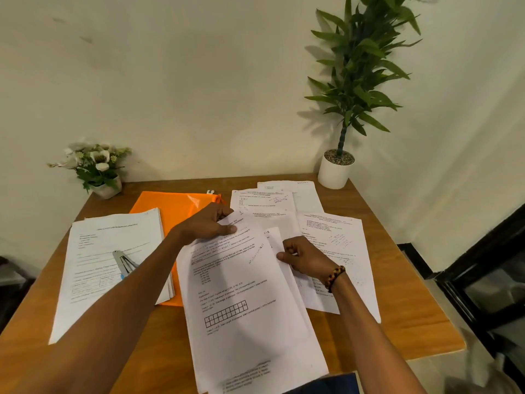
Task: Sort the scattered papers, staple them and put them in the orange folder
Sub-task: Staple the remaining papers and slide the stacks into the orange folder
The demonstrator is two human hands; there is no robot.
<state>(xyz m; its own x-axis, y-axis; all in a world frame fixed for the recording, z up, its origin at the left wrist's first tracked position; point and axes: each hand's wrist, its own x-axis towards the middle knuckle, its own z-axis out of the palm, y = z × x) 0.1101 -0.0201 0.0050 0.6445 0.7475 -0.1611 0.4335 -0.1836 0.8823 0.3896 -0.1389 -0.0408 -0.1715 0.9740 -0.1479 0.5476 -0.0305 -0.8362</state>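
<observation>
Head cam, wood table [397, 280], papers [335, 240], cream wall [199, 95]

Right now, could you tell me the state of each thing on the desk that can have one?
left hand: grips the top corner of the front sheet
right hand: pinches the sheet's right edge
front sheet: held, face up
orange folder: flat, partly covered
left stack: flat on the table, stapler on it
stapler: lying idle
loose papers: spread, overlapping, unsorted

On your wooden surface [397, 265], a white flower pot [98, 169] sits at ten o'clock, a tall leafy potted plant [345, 155] at one o'clock.
</observation>
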